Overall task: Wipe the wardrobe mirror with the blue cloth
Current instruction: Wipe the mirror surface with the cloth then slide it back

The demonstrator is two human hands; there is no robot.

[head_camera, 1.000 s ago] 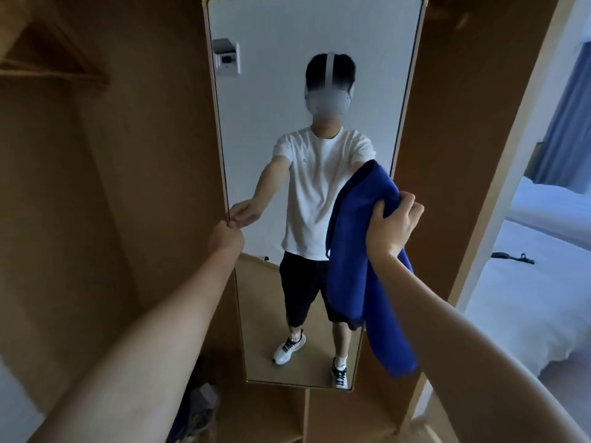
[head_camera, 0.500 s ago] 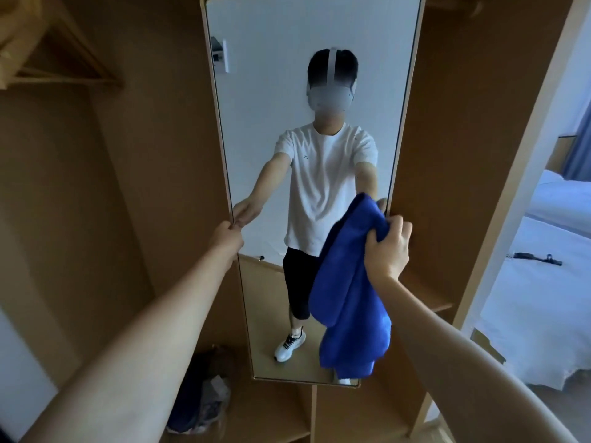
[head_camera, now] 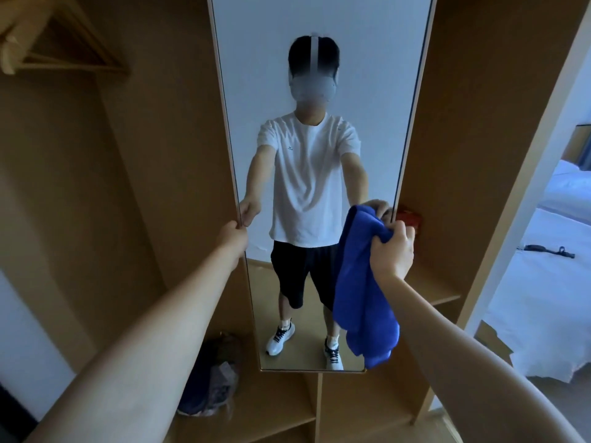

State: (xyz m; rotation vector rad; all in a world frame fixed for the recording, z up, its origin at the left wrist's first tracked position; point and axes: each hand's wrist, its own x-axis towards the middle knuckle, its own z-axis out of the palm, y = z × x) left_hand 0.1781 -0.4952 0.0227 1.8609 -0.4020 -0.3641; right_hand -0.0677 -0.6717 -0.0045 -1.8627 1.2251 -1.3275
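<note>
Blue soft cloth [head_camera: 361, 282] has dropped lower, bunched in the right hand [head_camera: 391, 251] near the tall wardrobe mirror [head_camera: 319, 75]; the left hand [head_camera: 232, 239] still pinches its edge. Wiping can start.

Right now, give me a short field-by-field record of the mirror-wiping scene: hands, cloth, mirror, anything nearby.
left hand: grips the mirror's left edge
right hand: grip bunched on top of the blue cloth
blue cloth: hangs down in front of the mirror's lower right
mirror: tall, upright, inside the wooden wardrobe
nearby: red item on right shelf; shoes on the wardrobe's bottom board, left
</note>
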